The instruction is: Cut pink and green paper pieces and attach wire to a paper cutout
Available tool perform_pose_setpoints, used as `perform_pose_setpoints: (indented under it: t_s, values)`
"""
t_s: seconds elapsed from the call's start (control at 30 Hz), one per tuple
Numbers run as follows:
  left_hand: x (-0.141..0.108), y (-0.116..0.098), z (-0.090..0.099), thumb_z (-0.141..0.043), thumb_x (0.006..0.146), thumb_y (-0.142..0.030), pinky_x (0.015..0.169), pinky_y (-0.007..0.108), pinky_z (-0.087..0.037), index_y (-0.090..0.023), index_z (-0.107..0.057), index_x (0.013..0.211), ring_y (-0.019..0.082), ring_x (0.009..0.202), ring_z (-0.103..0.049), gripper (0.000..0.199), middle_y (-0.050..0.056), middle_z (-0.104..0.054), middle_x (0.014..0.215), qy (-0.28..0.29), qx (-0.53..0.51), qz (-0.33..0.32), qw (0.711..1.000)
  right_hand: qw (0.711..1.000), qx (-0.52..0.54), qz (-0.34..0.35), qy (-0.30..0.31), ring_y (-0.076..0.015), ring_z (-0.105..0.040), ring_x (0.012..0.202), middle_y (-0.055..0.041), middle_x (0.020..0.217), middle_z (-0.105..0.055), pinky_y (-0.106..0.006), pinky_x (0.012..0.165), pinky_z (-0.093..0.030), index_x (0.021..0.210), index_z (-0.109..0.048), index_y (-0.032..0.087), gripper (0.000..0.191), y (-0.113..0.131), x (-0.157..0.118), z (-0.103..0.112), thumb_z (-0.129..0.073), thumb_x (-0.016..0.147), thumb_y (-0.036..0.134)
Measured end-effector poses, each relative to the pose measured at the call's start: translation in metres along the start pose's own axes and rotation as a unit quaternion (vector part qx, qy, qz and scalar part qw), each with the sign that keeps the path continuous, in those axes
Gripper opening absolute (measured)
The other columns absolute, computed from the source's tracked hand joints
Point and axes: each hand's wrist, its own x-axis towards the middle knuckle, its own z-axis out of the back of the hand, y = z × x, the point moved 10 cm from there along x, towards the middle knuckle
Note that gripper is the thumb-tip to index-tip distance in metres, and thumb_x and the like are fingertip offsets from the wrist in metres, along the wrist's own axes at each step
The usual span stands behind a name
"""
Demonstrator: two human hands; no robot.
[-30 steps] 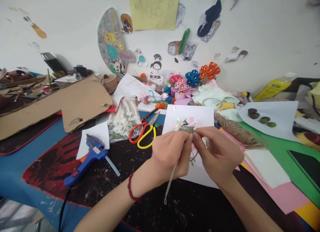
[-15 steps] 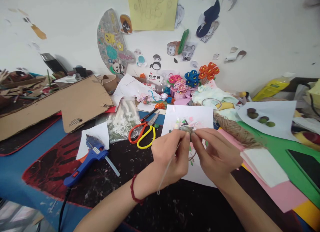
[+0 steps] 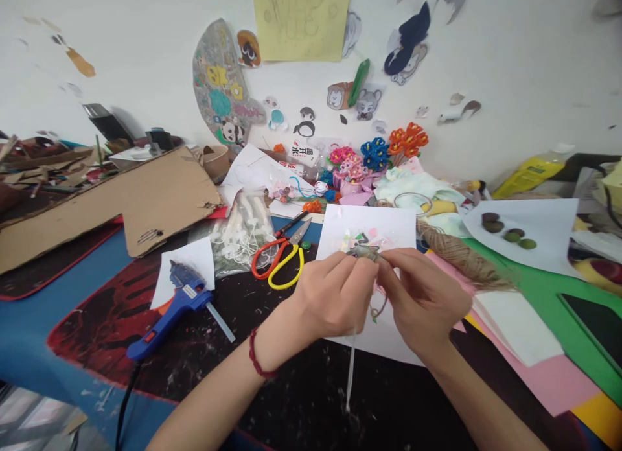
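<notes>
My left hand and my right hand meet above a white sheet. Pinched between their fingertips is a small grey-green piece whose details are partly hidden by the fingers. A pale cord hangs down from under my left hand over the black mat. Below the fingers, a thin brown loop with a bit of green shows against the sheet. Small coloured pieces lie on the sheet just behind the hands.
Left of my hands are scissors with red and yellow handles, a blue glue gun and a bag of white cords. Cardboard lies farther left. Twine, a phone and coloured paper are at the right.
My left hand has turned, its knuckles now more on top. The pale cord has swung from a slant across my left hand to hanging nearly straight down. The view has shifted slightly.
</notes>
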Motion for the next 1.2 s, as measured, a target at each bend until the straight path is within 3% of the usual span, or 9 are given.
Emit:
perform_pose_setpoints:
  t_s: [0.13,0.3,0.53,0.77,1.0,1.1,1.2]
  values:
    - [0.001,0.002,0.007,-0.045,0.089,-0.008,0.047,0.025,-0.031,-0.017,-0.048,0.076,0.010,0.048,-0.038,0.016,-0.004,-0.044,0.054,-0.034,-0.028,0.035,0.998,1.000,0.000,-0.007,0.003,-0.0135,-0.060,0.068,-0.0001,0.076,-0.067,-0.028,0.060,-0.047,0.088,-0.069,0.021,0.015,-0.001,0.000,-0.002,-0.066,0.080,0.008]
    - [0.000,-0.001,0.013,-0.048,0.087,-0.006,0.048,0.025,-0.033,-0.016,-0.051,0.079,0.010,0.050,-0.039,0.012,-0.003,-0.045,0.056,-0.077,-0.023,0.031,0.996,0.999,0.017,-0.042,0.020,-0.0116,-0.057,0.064,0.0011,0.073,-0.064,-0.025,0.057,-0.047,0.086,-0.067,0.020,0.008,-0.005,0.002,-0.007,-0.063,0.084,0.013]
    - [0.000,0.000,0.011,-0.047,0.087,-0.007,0.046,0.026,-0.030,-0.017,-0.050,0.079,0.010,0.048,-0.038,0.013,-0.004,-0.044,0.055,-0.073,-0.023,0.041,0.996,0.996,0.007,-0.078,0.041,-0.0118,-0.055,0.061,0.0006,0.069,-0.062,-0.026,0.056,-0.046,0.082,-0.066,0.019,0.007,-0.010,0.001,-0.008,-0.061,0.087,0.019]
    - [0.003,-0.002,0.009,-0.047,0.085,-0.005,0.046,0.026,-0.031,-0.016,-0.050,0.077,0.011,0.047,-0.040,0.015,-0.003,-0.045,0.054,-0.052,-0.022,0.045,0.997,0.995,-0.092,0.038,0.026,-0.0130,-0.061,0.064,-0.0009,0.075,-0.068,-0.026,0.059,-0.050,0.087,-0.068,0.021,0.010,0.010,0.002,-0.003,-0.062,0.085,0.013]
    - [-0.004,0.008,0.007,-0.051,0.085,-0.005,0.046,0.022,-0.035,-0.015,-0.053,0.078,0.008,0.047,-0.041,0.012,-0.003,-0.048,0.058,-0.066,-0.068,0.107,0.990,0.969,-0.164,0.181,0.024,-0.0153,-0.063,0.064,-0.0035,0.073,-0.068,-0.027,0.062,-0.053,0.094,-0.066,0.019,0.019,0.032,-0.003,-0.005,-0.063,0.081,0.005]
    - [-0.004,0.002,0.008,-0.049,0.087,-0.006,0.046,0.023,-0.035,-0.015,-0.052,0.077,0.009,0.047,-0.044,0.013,-0.003,-0.048,0.056,-0.059,-0.038,0.082,0.994,0.970,-0.161,0.179,0.020,-0.0152,-0.063,0.063,-0.0031,0.072,-0.068,-0.027,0.062,-0.053,0.092,-0.066,0.020,0.017,0.033,-0.003,-0.005,-0.062,0.082,0.007]
    - [-0.002,-0.005,0.008,-0.049,0.086,-0.006,0.047,0.025,-0.035,-0.014,-0.052,0.078,0.011,0.047,-0.046,0.012,-0.002,-0.049,0.056,-0.044,0.006,0.041,0.998,0.988,-0.125,0.092,0.013,-0.0143,-0.064,0.064,-0.0018,0.074,-0.069,-0.026,0.061,-0.052,0.088,-0.067,0.022,0.012,0.020,0.001,-0.002,-0.060,0.086,0.012]
